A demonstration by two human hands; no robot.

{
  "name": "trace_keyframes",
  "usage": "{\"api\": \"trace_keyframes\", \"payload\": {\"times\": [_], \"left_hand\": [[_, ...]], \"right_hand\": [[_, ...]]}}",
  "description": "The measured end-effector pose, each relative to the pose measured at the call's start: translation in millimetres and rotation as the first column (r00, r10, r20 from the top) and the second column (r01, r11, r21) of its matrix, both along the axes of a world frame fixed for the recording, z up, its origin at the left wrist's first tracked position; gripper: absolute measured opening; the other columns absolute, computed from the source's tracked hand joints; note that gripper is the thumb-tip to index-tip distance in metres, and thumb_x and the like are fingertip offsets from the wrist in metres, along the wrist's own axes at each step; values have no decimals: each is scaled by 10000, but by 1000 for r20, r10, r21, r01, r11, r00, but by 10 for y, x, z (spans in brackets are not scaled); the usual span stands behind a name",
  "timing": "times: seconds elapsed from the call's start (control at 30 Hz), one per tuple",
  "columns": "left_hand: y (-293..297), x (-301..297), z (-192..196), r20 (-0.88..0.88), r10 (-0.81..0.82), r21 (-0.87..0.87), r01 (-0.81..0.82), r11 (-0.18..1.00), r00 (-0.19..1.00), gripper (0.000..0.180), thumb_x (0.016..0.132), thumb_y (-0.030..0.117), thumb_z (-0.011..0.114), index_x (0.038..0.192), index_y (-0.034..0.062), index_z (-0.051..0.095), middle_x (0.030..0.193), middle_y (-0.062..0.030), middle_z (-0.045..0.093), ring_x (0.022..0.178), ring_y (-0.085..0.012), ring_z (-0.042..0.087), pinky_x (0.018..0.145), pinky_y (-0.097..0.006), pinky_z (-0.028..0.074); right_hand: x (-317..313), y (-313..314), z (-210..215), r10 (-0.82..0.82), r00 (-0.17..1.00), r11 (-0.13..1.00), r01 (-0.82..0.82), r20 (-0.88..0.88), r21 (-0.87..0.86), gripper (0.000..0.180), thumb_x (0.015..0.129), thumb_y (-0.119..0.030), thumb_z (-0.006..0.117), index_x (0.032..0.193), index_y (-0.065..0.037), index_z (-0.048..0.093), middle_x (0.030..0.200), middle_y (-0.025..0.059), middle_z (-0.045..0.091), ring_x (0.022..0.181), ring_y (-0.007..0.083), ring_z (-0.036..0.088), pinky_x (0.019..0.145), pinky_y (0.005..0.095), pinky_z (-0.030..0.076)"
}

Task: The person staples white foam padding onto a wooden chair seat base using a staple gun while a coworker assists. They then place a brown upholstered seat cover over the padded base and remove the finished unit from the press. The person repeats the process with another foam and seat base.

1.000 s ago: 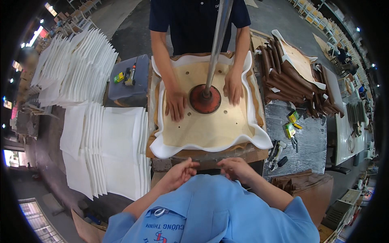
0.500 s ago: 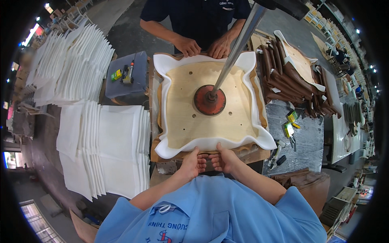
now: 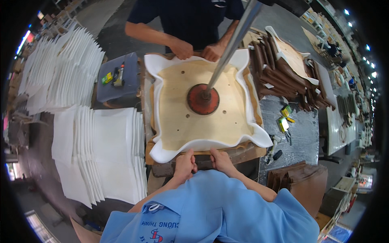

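A square plywood seat board (image 3: pixel 174 87) lies on white foam (image 3: pixel 162 152) whose edges curl up around it, with a brown cover (image 3: pixel 254 83) showing beneath. A red round press pad (image 3: pixel 194 103) on a metal rod (image 3: pixel 231 50) bears on the board's middle. My left hand (image 3: pixel 185 166) is closed at the near edge, thumb up, gripping the cover's rim. To its right, my right hand (image 3: pixel 223 162) closes on the same rim, fingers curled. Opposite, a co-worker's two fists (image 3: pixel 182 49) are at the far edge.
Stacks of white foam sheets (image 3: pixel 115 154) stand left. A grey padded seat (image 3: pixel 111 89) carries a tool and a small box. Brown covers (image 3: pixel 275 69) are piled at the right, above a wrapped table (image 3: pixel 302 133) with boxes and a staple gun (image 3: pixel 273 148).
My fingers have curled from loosely extended into a tighter grip, and my hands have moved slightly apart. The co-worker's hands have closed into fists. The whole view has shifted slightly.
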State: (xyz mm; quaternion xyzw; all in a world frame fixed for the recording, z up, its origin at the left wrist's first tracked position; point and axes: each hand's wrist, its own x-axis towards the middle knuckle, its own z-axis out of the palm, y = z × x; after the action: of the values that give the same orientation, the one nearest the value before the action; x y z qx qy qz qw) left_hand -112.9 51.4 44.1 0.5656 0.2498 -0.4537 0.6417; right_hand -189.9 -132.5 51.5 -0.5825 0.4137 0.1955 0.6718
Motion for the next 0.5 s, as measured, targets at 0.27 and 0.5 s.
{"api": "trace_keyframes", "payload": {"times": [0.27,0.5], "left_hand": [[10,87,-118,-437,-307,-392,128,911,845,586,1152,591,563,1254,35,716,714,-80,700,610,-237,671,579,-360,541],[-753,-122,-169,-552,-288,-370,80,926,782,759,1157,704,424,1395,41,706,968,-107,794,779,-250,747,701,-411,607]], "right_hand": [[-325,-761,232,-223,924,866,334,-312,371,777,1105,-742,522,1170,9,713,702,40,686,566,197,687,552,352,571],[-155,-1179,93,-180,898,862,341,-402,375,776,1110,-775,482,1015,-51,746,709,23,687,594,198,677,573,367,562]]}}
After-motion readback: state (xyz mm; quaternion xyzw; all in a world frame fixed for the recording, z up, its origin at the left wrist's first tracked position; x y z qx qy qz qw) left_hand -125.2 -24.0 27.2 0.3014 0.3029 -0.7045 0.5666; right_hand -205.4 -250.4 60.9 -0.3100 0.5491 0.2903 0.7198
